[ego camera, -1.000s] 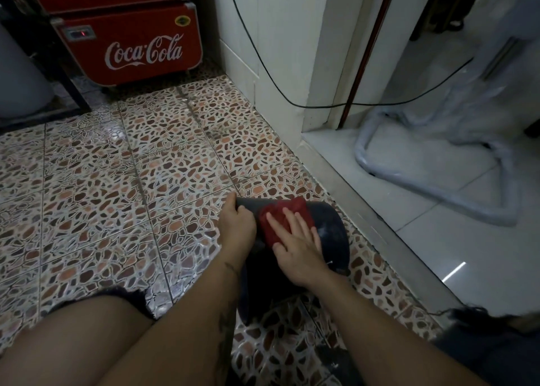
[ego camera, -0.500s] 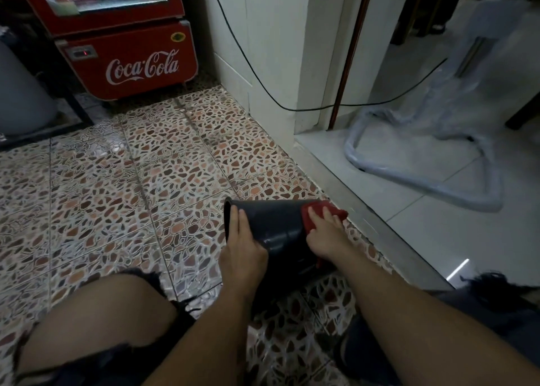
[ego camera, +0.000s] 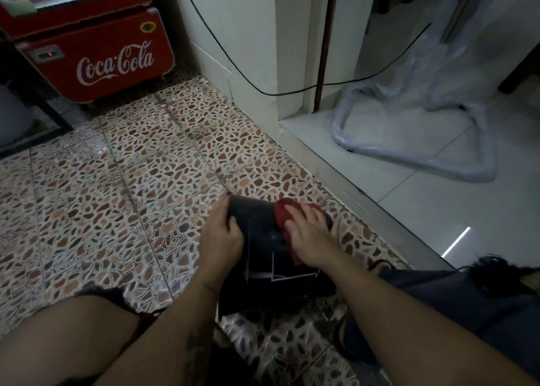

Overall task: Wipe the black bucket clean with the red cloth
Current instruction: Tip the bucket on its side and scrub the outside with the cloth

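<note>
The black bucket (ego camera: 257, 225) lies on its side on the patterned floor tiles between my knees. My left hand (ego camera: 222, 236) grips its left edge near the far end. My right hand (ego camera: 309, 236) presses flat on the red cloth (ego camera: 285, 213), which lies bunched on the bucket's upper right side. Most of the cloth is hidden under my fingers. The bucket's near end is in shadow and partly behind my arms.
A red Coca-Cola fridge (ego camera: 96, 55) stands at the far left. A white wall corner (ego camera: 251, 64) with a black cable (ego camera: 233, 61) rises behind. A grey threshold (ego camera: 365, 198) runs to the right, beyond it a wrapped metal frame (ego camera: 423, 151) on white tiles.
My right hand has slid the red cloth across the bucket, first to its far right edge, then back a little along the side. My left hand shifted its grip on the left edge.
</note>
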Action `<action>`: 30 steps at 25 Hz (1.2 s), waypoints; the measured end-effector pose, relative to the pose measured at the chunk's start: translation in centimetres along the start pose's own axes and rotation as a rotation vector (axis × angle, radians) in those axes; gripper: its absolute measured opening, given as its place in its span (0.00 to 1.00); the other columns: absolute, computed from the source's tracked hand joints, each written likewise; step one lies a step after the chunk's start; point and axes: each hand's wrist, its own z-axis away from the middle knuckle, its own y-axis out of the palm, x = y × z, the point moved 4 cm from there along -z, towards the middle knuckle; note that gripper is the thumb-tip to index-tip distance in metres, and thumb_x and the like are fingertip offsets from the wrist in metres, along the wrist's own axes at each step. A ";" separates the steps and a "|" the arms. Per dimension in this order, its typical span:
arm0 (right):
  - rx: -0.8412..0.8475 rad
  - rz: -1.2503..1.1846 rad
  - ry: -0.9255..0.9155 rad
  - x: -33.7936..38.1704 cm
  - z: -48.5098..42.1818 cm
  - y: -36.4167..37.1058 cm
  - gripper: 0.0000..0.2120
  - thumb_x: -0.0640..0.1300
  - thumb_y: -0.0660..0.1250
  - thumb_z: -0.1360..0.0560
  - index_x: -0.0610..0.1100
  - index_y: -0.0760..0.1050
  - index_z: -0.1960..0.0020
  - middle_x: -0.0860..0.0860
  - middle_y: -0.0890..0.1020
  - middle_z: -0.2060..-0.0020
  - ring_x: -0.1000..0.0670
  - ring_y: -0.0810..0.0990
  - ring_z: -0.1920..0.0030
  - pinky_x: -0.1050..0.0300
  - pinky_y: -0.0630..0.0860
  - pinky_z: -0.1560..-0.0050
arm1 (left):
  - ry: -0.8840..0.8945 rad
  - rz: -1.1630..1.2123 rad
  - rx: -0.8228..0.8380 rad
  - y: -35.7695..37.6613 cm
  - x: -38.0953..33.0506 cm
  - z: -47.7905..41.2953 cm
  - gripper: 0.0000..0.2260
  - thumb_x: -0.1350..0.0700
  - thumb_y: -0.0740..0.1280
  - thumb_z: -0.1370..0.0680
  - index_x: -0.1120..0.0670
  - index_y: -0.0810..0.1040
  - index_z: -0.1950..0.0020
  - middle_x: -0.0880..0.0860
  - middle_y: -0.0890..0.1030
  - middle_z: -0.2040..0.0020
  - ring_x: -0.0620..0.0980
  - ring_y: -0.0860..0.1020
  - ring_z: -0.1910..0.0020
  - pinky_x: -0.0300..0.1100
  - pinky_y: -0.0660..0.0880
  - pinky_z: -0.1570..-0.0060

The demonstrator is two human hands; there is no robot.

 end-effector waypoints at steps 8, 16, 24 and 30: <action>0.056 0.066 0.057 -2.0 -1.9 -1.2 0.27 0.56 0.42 0.17 0.52 0.52 0.19 0.45 0.52 0.18 0.42 0.50 0.19 0.34 0.43 0.23 | 0.027 0.065 0.040 1.1 1.8 1.0 0.24 0.57 0.55 0.17 0.45 0.61 0.20 0.49 0.66 0.22 0.48 0.64 0.24 0.50 0.61 0.25; -0.085 -0.021 -0.335 1.3 2.4 1.0 0.33 0.50 0.51 0.24 0.58 0.54 0.20 0.53 0.51 0.18 0.50 0.45 0.19 0.44 0.40 0.21 | -0.349 0.394 0.078 2.2 2.8 -1.9 0.26 0.50 0.59 0.24 0.38 0.66 0.25 0.50 0.74 0.27 0.57 0.74 0.31 0.59 0.70 0.30; -0.050 -0.024 0.050 -1.1 -0.5 -0.8 0.36 0.53 0.45 0.27 0.55 0.55 0.19 0.50 0.53 0.18 0.42 0.48 0.19 0.41 0.43 0.21 | -0.216 0.438 -0.028 1.5 1.8 -1.0 0.20 0.58 0.55 0.16 0.50 0.70 0.24 0.48 0.69 0.23 0.47 0.66 0.25 0.49 0.61 0.24; 0.014 -0.105 -0.240 9.3 -2.6 0.9 0.34 0.52 0.48 0.28 0.55 0.62 0.21 0.52 0.60 0.20 0.45 0.54 0.21 0.42 0.44 0.21 | -0.243 0.464 -0.046 1.7 2.6 -1.5 0.20 0.59 0.56 0.17 0.49 0.73 0.26 0.47 0.73 0.26 0.44 0.69 0.27 0.45 0.63 0.25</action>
